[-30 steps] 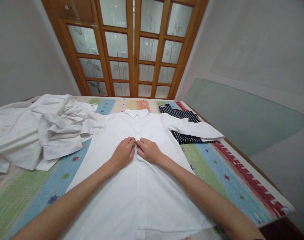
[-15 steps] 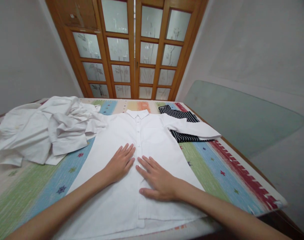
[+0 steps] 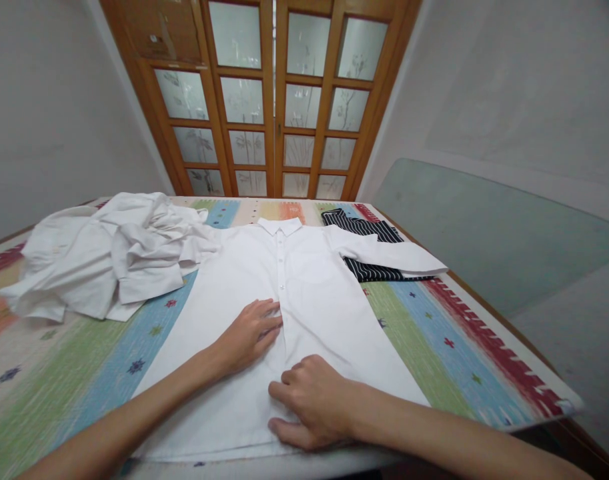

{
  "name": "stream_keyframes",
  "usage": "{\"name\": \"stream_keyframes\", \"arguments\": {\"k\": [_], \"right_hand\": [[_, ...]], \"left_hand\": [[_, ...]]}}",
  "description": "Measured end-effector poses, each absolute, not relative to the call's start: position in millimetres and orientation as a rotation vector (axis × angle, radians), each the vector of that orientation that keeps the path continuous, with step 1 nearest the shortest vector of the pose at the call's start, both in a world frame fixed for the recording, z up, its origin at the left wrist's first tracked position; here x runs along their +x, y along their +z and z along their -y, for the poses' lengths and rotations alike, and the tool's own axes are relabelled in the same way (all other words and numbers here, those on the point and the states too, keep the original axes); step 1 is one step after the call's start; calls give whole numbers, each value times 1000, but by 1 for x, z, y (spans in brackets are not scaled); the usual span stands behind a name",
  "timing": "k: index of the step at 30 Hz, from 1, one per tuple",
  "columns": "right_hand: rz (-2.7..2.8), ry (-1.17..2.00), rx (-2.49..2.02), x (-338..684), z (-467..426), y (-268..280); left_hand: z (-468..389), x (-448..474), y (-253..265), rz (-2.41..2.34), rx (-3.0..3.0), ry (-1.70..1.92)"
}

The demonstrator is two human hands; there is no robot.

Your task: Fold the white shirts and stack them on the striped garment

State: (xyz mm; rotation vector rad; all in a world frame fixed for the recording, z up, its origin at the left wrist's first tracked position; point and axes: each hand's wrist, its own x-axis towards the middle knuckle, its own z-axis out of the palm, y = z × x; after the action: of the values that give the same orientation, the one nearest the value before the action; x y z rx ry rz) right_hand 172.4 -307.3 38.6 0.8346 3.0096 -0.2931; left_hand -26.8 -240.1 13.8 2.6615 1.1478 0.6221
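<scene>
A white button-up shirt (image 3: 244, 267) lies face up before me, its collar at the far end. My left hand (image 3: 251, 333) rests on its front beside the button placket, fingers loosely bent and thumb apart. Lower down, near the hem, my right hand (image 3: 314, 403) is curled over the cloth, knuckles raised. What its fingertips grip is partly hidden beneath the hand. Creases run across the shirt from the placket between the two hands.
A rumpled pile of white garments (image 3: 104, 260) sits at the left. Black-and-white striped fabric (image 3: 374, 270) lies under the shirt's right-side sleeve. The table has a colourful striped cover (image 3: 434, 333). Wooden glass-paned doors (image 3: 274, 100) stand behind, and a greenish panel (image 3: 484, 227) is at the right.
My right hand has moved down toward the hem, its fingers going from spread to curled. My left hand has shifted slightly down and its fingers have bent. Creases have formed along the placket.
</scene>
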Motion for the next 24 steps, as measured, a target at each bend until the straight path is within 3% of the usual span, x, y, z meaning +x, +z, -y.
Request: {"name": "stream_keyframes", "arguments": {"k": [10, 15, 20, 24], "right_hand": [[-2970, -597, 679, 173, 306, 56], [-2887, -1277, 574, 179, 292, 55], [-2731, -1945, 1214, 181, 260, 48], [-2641, -1939, 1817, 181, 230, 40]], "left_hand": [[239, -17, 22, -1158, 2497, 706], [238, -14, 26, -1162, 2363, 691], [236, -11, 31, -1174, 2222, 680], [233, -11, 33, -1197, 2147, 617]]}}
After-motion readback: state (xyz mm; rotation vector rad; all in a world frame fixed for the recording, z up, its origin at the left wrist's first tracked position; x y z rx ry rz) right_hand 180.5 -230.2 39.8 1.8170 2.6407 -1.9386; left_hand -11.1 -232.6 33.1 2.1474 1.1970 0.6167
